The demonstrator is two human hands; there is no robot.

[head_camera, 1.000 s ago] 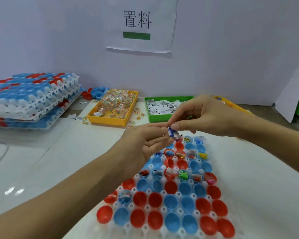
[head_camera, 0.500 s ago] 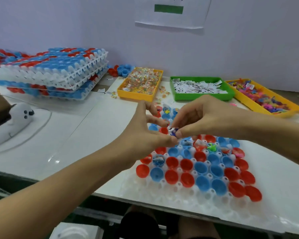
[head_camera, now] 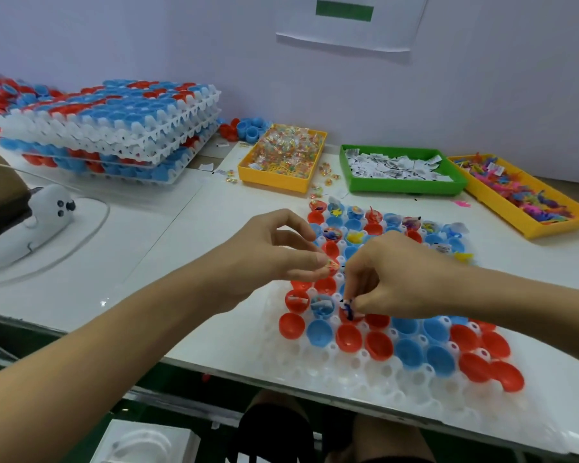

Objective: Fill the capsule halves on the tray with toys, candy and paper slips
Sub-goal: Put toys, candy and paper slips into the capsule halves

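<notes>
Right hand (head_camera: 391,279) pinches small blue plastic toy (head_camera: 349,310) over red capsule half, near-left on white moulded tray (head_camera: 365,379). Left hand (head_camera: 281,252) pinches crinkly wrapped candy (head_camera: 331,264). Both light, likely slippery; fingertip hold suits.

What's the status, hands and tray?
Left hand pinches candy. Right hand pinches blue toy over a red half on the tray. Nothing in the way.
</notes>
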